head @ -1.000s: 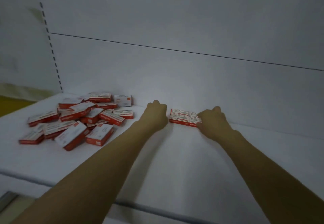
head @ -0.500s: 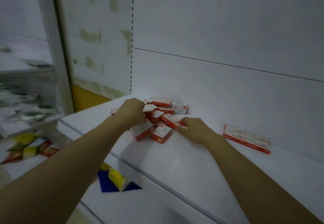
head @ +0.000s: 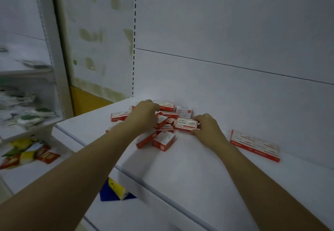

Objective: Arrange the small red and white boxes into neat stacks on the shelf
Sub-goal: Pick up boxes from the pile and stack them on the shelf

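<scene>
The right hand (head: 206,126) has its fingers curled around one end of a small red and white box (head: 186,124), gripping it; the box is tipped label-side up toward the camera, its long axis running left to right across the view. The left hand (head: 144,116) is cupped palm-down over the loose pile of boxes (head: 162,122), fingers bent onto a tilted box (head: 160,121), though whether it actually grips that box cannot be told. The pile lies on the white shelf (head: 180,167) near its left back corner, the boxes pointing every which way, some flat, some leaning on each other. Well to the right, against the back panel, two boxes sit end to end in a flat row (head: 254,145), long axes in line along the wall. Lower shelves to the left hold blurred coloured packets (head: 27,151).
</scene>
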